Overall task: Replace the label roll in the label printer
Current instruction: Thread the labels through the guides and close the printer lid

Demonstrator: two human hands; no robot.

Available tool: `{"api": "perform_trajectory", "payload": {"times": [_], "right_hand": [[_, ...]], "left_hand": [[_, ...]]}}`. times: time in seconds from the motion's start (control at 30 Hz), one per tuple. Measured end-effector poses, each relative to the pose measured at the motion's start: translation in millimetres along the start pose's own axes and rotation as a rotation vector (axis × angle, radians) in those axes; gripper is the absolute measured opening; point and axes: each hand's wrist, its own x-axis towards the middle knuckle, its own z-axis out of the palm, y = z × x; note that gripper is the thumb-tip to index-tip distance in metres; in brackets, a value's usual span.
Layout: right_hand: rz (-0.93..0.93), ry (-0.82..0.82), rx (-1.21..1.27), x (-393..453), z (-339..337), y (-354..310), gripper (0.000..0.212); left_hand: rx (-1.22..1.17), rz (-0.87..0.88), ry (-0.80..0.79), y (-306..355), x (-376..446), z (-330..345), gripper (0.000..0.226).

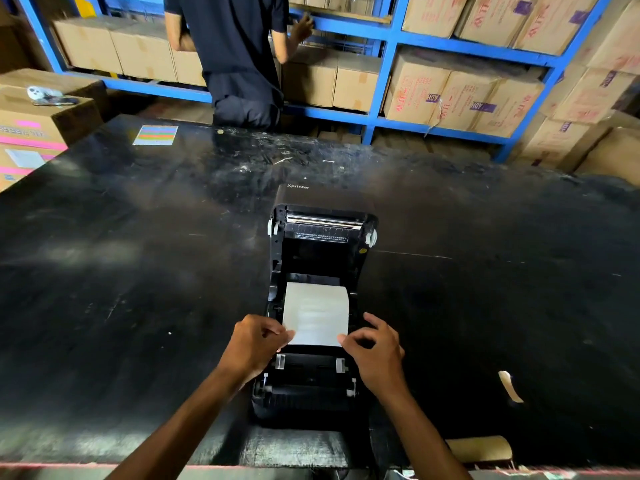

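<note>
Label printer [313, 306] sits mid-bench on the black bench [138, 271], lid [322, 226] swung fully open and tipped back, "Xprinter" logo visible on it. Label roll [316, 311] is seated in the printer's bay, white paper end pulled forward toward the front of the machine. Left hand [254, 344] pinches the near-left corner of the paper between thumb and fingers; right hand [375, 355] pinches the near-right corner the same way, other fingers curled loosely. Paper's leading edge sits just behind the two white paper guides [280, 362] at the front feed slot, not visibly threaded between them. Empty cardboard core [481, 448] lies on the bench at the near-right edge, well apart from the printer; a strip of backing paper [509, 386] lies to the right of the printer. Multicoloured sticker sheet [156, 135] lies at the far-left part of the bench. Behind the bench a person [232, 57] in dark clothes faces blue shelving [388, 60] stacked with cardboard cartons [457, 98].
</note>
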Motion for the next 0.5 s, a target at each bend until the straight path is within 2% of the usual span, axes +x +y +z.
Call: {"api": "perform_trajectory", "payload": {"times": [0.13, 0.5], "right_hand": [[-0.014, -0.026, -0.082, -4, 3, 4, 0.012], [0.055, -0.119, -0.075, -8, 7, 6, 0.009]], "left_hand": [[0.133, 0.069, -0.015, -9, 1, 1, 0.03], [0.404, 0.03, -0.089, -2, -3, -1, 0.042]]}}
